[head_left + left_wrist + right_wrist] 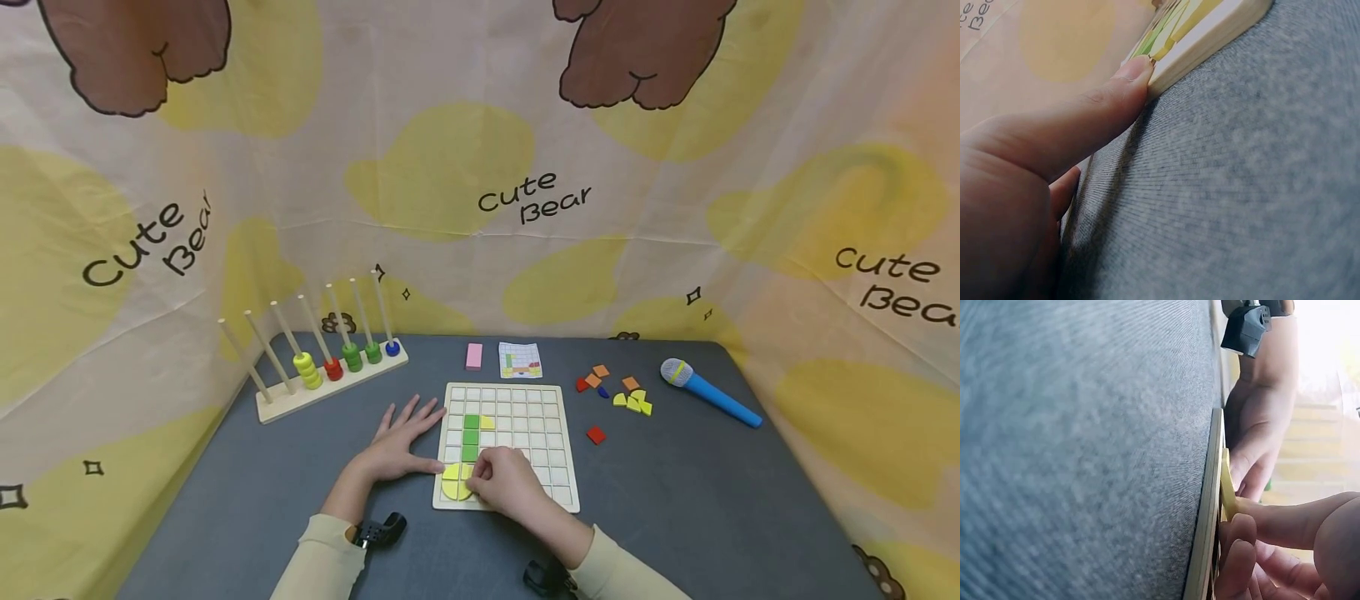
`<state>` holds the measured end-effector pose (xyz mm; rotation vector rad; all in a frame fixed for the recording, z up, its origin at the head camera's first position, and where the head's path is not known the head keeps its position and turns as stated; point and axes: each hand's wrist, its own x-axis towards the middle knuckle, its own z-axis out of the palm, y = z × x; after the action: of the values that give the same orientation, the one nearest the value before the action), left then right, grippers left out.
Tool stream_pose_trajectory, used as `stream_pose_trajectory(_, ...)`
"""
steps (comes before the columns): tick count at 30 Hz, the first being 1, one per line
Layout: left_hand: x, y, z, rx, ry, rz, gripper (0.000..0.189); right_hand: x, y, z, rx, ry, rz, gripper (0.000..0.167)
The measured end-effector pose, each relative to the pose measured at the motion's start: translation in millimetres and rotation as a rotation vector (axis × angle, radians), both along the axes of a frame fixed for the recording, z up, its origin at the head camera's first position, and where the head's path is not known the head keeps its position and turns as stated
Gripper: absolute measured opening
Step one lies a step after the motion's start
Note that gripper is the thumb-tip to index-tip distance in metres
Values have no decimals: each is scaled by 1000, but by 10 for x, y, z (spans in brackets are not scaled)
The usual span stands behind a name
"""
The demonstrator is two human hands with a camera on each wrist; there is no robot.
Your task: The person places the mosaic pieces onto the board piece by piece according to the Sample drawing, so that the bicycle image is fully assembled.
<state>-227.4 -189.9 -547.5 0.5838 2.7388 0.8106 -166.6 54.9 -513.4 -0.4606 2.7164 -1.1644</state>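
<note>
A pale wooden grid board [504,385] lies on the dark table. Three green squares [471,437] form a column on it, with a yellow quarter-round piece [487,422] beside the top one. At the board's near left corner, yellow quarter-round pieces [451,490] form a disc. My right hand [513,483] pinches one of them, the yellow piece [1227,478], between thumb and curled fingers, close over the board. With fingers spread, my left hand [397,446] rests along the board's left side. Its thumb [1116,94] touches the board's edge in the left wrist view.
Behind the board lie a pink block [474,357] and a pattern card [520,361]. Loose orange pieces [601,371], yellow pieces [634,402] and a red square [596,435] lie to its right, near a blue microphone [712,393]. A bead-and-peg rack [288,402] stands back left.
</note>
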Motion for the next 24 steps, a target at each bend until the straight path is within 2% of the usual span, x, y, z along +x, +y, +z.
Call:
stream_pose_trajectory(6,-9,7,-2,4,1,-1,99,-59,81,63,-19,-8,32,18)
stream_pose_trajectory(14,5,9,8,4,-11,3,100,-236,323,266,-80,-53,30,10)
stream_pose_trajectory(24,11,9,9,9,-14,5,102,-488,661,473,-154,-26,-77,16)
